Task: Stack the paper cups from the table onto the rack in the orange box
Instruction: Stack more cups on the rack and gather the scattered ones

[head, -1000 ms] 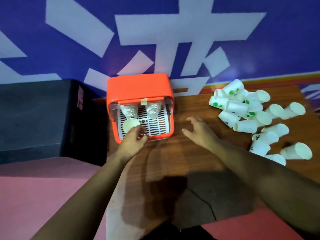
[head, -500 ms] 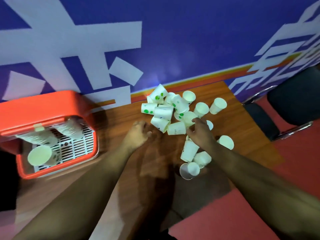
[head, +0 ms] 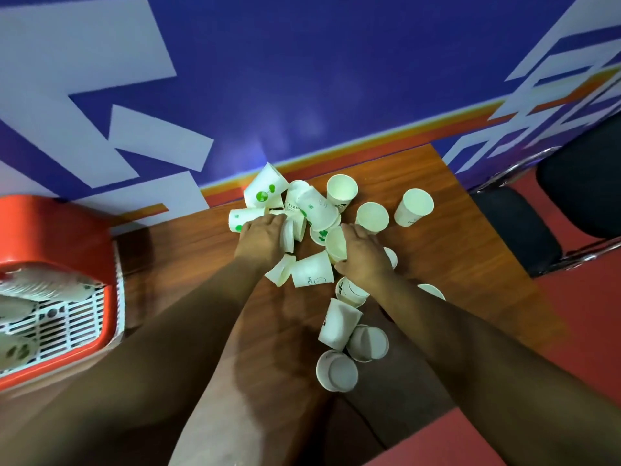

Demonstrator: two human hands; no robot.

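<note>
Paper cups (head: pixel 316 210) heaped on wooden table (head: pixel 453 250); probably light, thin-walled, easily crushed, so take by sidewall near rim. Left hand (head: pixel 262 240) curls round tipped cup (head: pixel 287 235); right hand (head: pixel 364 260) grips open-mouthed cup (head: pixel 336 245). Orange box (head: pixel 50 227) with rack (head: pixel 67 324) far left.

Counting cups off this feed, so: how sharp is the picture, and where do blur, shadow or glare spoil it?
Head view: paper cups mid-table fairly sharp; orange box at the left edge smeared by blur; forearm shadows darken the near table; faint glare patch on the blue wall.
</note>
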